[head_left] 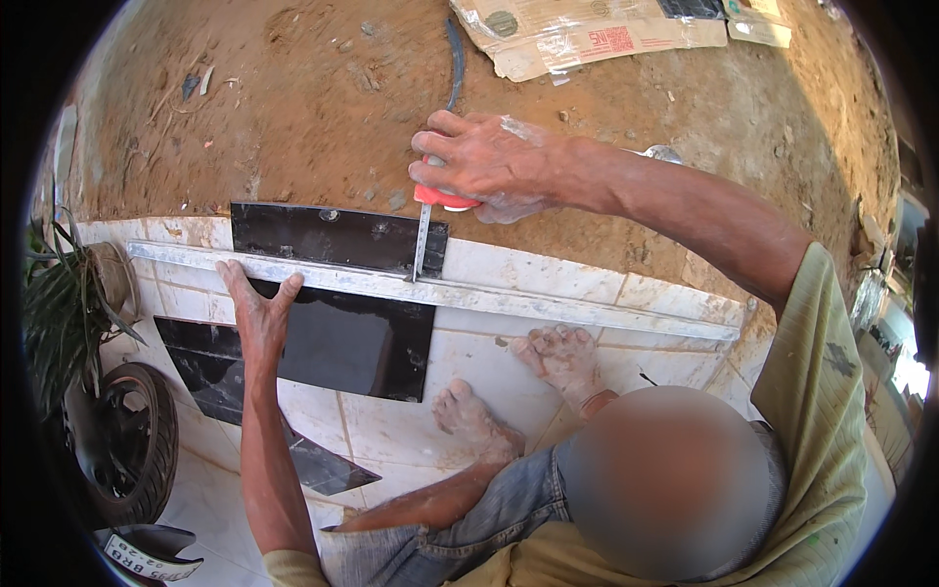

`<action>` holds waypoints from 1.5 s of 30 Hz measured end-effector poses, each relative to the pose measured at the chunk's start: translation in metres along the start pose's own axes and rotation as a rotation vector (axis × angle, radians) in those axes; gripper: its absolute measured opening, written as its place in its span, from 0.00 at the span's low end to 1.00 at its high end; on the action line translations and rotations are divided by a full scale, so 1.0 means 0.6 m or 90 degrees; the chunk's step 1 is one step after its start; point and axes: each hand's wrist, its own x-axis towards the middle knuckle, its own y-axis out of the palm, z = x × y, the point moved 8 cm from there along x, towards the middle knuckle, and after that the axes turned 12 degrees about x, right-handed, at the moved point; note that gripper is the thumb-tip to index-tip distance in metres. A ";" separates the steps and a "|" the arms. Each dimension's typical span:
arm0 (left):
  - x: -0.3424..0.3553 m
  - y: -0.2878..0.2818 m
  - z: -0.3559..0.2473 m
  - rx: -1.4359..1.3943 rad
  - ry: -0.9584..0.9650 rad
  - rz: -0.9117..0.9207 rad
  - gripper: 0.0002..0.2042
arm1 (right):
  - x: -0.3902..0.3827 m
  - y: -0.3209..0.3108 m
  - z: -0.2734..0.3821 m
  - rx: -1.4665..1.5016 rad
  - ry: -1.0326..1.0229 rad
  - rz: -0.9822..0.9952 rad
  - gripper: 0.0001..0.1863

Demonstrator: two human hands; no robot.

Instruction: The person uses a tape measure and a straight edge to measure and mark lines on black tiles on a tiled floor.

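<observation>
A long, whitish metal straightedge lies across a black tile with a glossy surface. My left hand rests on the bar toward its left end, thumb and fingers spread. Farther out, my right hand is closed around a red tape measure. From it a short length of the tape's blade runs toward me over the dark upper strip, its end at the straightedge. Part of the tape measure's case is hidden under my fingers.
More black tile pieces lie on the dusty white tiled floor, one a pointed offcut. At left are a potted plant and a motorcycle wheel. Beyond is bare soil with flattened cardboard. My bare feet are close by.
</observation>
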 end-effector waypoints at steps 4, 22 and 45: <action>0.000 -0.003 -0.006 -0.002 -0.003 0.000 0.55 | -0.002 0.002 -0.003 0.006 -0.002 -0.004 0.41; -0.002 -0.007 -0.014 -0.012 0.002 0.020 0.54 | -0.003 0.000 -0.001 -0.005 -0.034 -0.031 0.32; -0.004 -0.012 -0.017 -0.058 -0.023 0.009 0.56 | 0.001 0.007 -0.005 -0.011 -0.020 -0.034 0.38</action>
